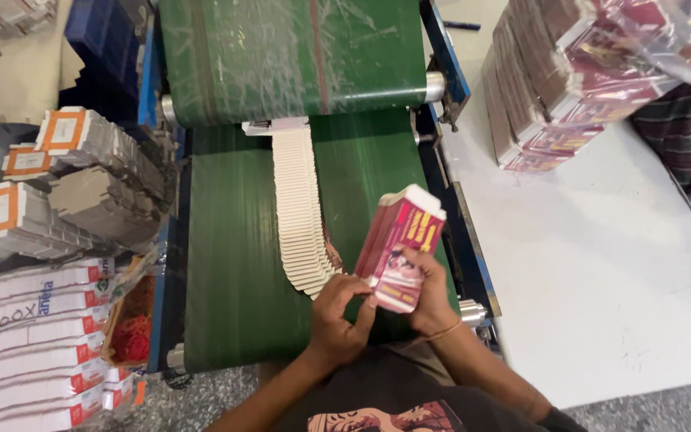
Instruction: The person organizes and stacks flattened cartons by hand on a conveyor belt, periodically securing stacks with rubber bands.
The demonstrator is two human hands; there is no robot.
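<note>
The stack of flat maroon cartons is being held upright just above the near end of the green conveyor belt, close to the person's chest. The right hand is clamping around its lower end from behind, thumb across the front, while the left hand is closing its fingers on the bottom corner, seemingly squaring the edges, though the fingertips are partly hidden.

Just to the left, a shingled row of pale folded cartons is lying along the belt, running from under the upper belt down toward the hands.

The stack is looking slightly fanned at its top; if the right hand's hold is loosening, the outer cartons could be slipping sideways and dropping onto the belt. The incoming row is also ending very near the left wrist, so it could be bunching up there.

On the white table to the right, bundled maroon cartons are sitting under clear plastic wrap. On the left, banded grey carton stacks are piling up, and a small open box is holding red rubber bands
</note>
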